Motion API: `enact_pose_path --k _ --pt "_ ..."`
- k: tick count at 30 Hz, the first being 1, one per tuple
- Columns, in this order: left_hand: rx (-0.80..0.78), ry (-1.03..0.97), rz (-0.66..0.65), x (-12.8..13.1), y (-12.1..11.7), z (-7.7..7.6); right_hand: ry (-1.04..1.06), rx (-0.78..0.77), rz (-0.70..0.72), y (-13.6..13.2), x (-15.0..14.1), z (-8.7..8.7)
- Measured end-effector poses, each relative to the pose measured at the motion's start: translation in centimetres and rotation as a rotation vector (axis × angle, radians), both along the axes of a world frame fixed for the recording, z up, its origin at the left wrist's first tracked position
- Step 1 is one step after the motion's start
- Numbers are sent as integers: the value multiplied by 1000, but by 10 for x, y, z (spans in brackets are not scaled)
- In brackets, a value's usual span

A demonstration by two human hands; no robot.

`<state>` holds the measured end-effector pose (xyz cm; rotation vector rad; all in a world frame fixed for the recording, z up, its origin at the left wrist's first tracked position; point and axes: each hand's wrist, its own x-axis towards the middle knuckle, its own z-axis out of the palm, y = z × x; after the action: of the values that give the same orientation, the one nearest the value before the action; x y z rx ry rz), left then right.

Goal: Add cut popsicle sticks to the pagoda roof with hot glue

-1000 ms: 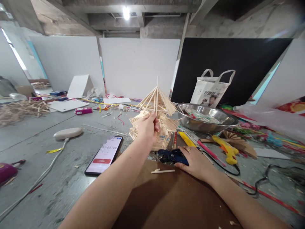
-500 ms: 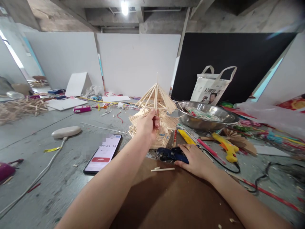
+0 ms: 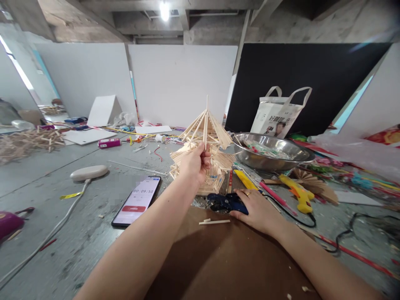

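The left hand (image 3: pixel 195 162) has its grip pinched on a pale stick (image 3: pixel 205 131) at the wooden-stick model (image 3: pixel 222 161), beside a steel bowl (image 3: pixel 272 163), while the right hand (image 3: pixel 256 208) rests over dark-blue pliers (image 3: pixel 228 203), its clasp impossible to tell.

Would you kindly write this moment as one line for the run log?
left hand: pinching stick at wooden model | right hand: over dark blue tool | loose sticks: on brown surface | phone: screen lit
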<state>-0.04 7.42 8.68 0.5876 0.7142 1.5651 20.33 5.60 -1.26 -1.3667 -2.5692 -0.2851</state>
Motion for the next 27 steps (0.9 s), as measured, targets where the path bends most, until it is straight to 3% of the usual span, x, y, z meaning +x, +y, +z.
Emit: enact_pose_path --k 27 --pt "91 160 115 3 2 -7 -28 -20 -13 -1 -1 2"
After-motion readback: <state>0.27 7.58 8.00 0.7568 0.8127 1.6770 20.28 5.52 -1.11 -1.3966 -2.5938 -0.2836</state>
